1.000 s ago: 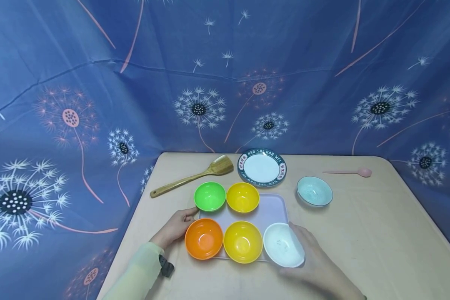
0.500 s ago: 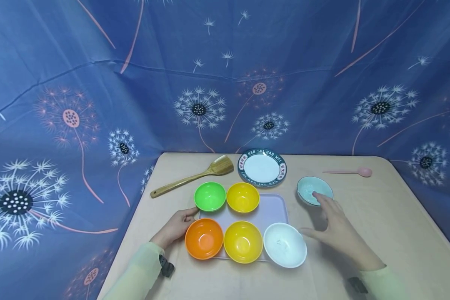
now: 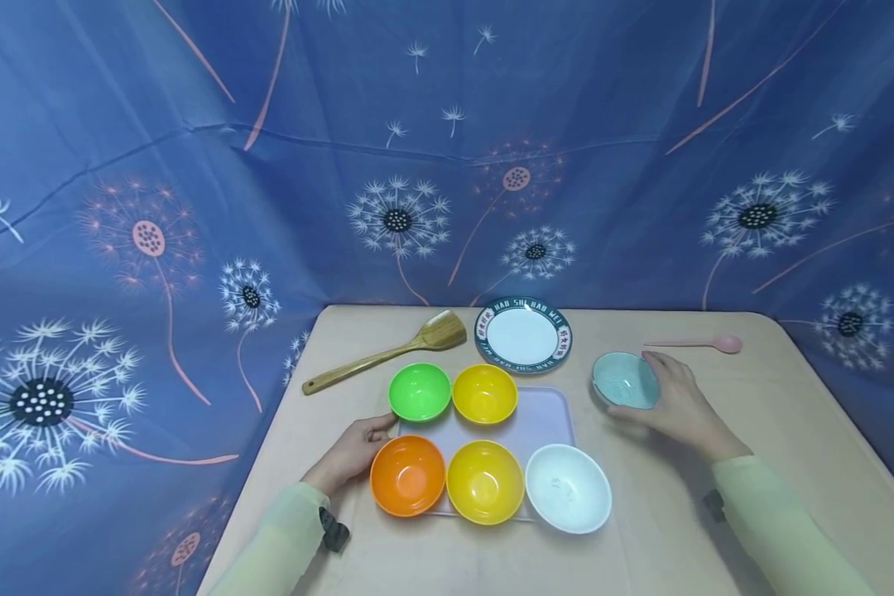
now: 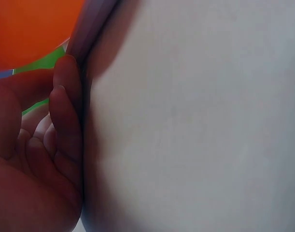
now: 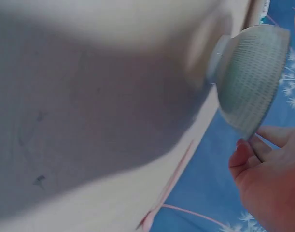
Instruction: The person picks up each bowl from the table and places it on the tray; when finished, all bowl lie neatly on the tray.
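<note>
My right hand (image 3: 685,408) grips a light blue bowl (image 3: 624,379) at its right and near rim. In the right wrist view that bowl (image 5: 256,72) shows its ribbed outside and foot, fingers pinching the rim. At the left, my left hand (image 3: 350,454) holds the edge of a lilac tray (image 3: 547,418). The left wrist view shows curled fingers (image 4: 67,116) right at the tray's rim (image 4: 91,24), below an orange bowl (image 4: 31,29). On the tray stand a green bowl (image 3: 420,391), two yellow bowls (image 3: 485,393), the orange bowl and a white bowl (image 3: 569,488) at the near right corner.
Behind the tray lie a wooden spatula (image 3: 387,354) and a white plate with a dark green patterned rim (image 3: 523,366). A pink spoon (image 3: 726,343) lies at the back right. A blue dandelion-print cloth (image 3: 447,99) hangs behind the table.
My right hand has left the white bowl, moved back and right, and taken hold of the light blue bowl. The left hand stays at the tray.
</note>
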`<action>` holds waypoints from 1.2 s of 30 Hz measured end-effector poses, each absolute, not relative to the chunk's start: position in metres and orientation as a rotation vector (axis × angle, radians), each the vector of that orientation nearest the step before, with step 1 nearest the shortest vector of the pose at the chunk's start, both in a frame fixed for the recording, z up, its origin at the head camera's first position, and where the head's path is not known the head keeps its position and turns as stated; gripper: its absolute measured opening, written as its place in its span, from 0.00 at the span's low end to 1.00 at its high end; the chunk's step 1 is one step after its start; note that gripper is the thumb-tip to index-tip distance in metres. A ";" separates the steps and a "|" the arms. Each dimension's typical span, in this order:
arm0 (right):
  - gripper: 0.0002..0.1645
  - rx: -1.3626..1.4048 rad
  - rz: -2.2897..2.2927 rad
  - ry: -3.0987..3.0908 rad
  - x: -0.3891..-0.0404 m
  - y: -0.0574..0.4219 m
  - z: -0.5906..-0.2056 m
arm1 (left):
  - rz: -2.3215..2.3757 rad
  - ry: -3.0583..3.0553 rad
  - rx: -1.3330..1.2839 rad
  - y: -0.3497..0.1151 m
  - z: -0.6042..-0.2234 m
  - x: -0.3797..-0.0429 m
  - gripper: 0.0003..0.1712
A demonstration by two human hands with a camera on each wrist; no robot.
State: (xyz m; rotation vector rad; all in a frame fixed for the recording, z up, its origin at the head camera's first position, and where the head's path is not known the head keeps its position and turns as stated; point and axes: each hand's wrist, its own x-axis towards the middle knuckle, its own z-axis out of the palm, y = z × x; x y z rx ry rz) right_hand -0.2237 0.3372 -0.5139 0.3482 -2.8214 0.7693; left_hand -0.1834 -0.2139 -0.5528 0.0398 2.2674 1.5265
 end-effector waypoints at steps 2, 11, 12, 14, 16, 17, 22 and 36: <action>0.76 0.337 0.777 -2.842 -0.225 0.339 -0.518 | 1.524 2.260 0.045 -0.214 -0.553 -0.184 0.37; 0.80 0.258 0.818 -2.911 -0.228 0.342 -0.527 | 1.534 2.252 0.079 -0.214 -0.551 -0.182 0.37; 0.80 0.252 0.824 -2.915 -0.228 0.341 -0.527 | 1.531 2.253 0.075 -0.214 -0.551 -0.183 0.37; 0.80 0.233 0.830 -2.925 -0.229 0.339 -0.526 | 1.525 2.257 0.067 -0.214 -0.551 -0.183 0.37; 0.80 0.220 0.837 -2.929 -0.229 0.336 -0.526 | 1.522 2.264 0.068 -0.214 -0.551 -0.182 0.37; 0.79 0.216 0.842 -2.928 -0.229 0.335 -0.525 | 1.519 2.268 0.066 -0.214 -0.550 -0.182 0.36; 0.77 0.209 0.830 -2.910 -0.229 0.331 -0.526 | 1.523 2.273 0.060 -0.214 -0.550 -0.182 0.36; 0.77 0.250 0.866 -2.867 -0.231 0.295 -0.520 | 1.517 2.286 0.043 -0.212 -0.551 -0.183 0.35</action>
